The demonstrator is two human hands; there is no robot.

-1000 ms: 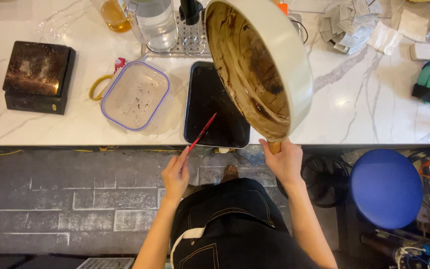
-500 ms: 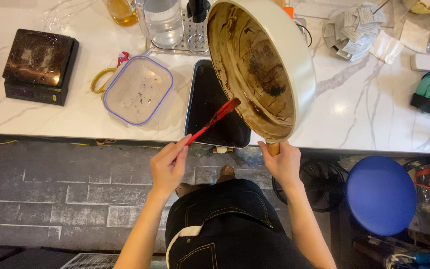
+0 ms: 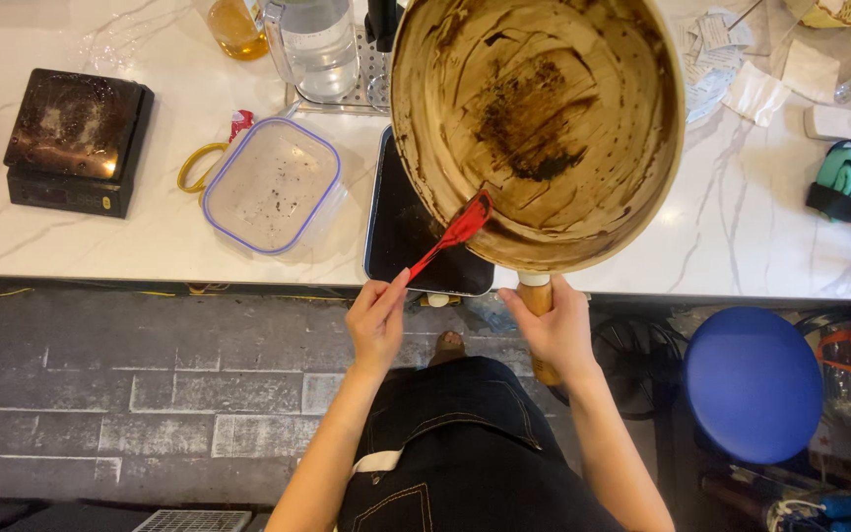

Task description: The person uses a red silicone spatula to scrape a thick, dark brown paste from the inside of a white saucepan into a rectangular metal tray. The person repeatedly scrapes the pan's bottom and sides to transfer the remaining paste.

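A: Where the dark apron ends, how many hands do you count?

B: Two. The left hand (image 3: pixel 378 320) is pinched shut on the handle of one red spatula (image 3: pixel 450 236), and the right hand (image 3: pixel 556 330) is wrapped tight around the wooden handle (image 3: pixel 538 305) of one pan (image 3: pixel 538 128).

A: Where is the pan?

B: Lifted and tilted toward the camera, over the desk (image 3: pixel 741 227) edge, its inside smeared brown with a darker patch near the middle. The spatula's blade touches the lower left of the pan's inner wall.

A: Under it?

B: One black tray (image 3: pixel 408 232) on the desk, partly hidden by the pan. Just left of it sits one clear container with a purple rim (image 3: pixel 270 185), and beside that one yellow ring (image 3: pixel 194 167).

A: Further left?

B: One black scale (image 3: pixel 76 140), well apart from the tray.

A: And at the back?

B: One clear jug (image 3: pixel 317 44) on a metal rack, one glass of amber liquid (image 3: pixel 236 25) near it. To the right, crumpled papers (image 3: pixel 711 49), one white remote (image 3: pixel 847 125) and one teal and black item (image 3: pixel 844 182).

A: On the floor?

B: One blue round stool (image 3: pixel 752 382) to the person's right.
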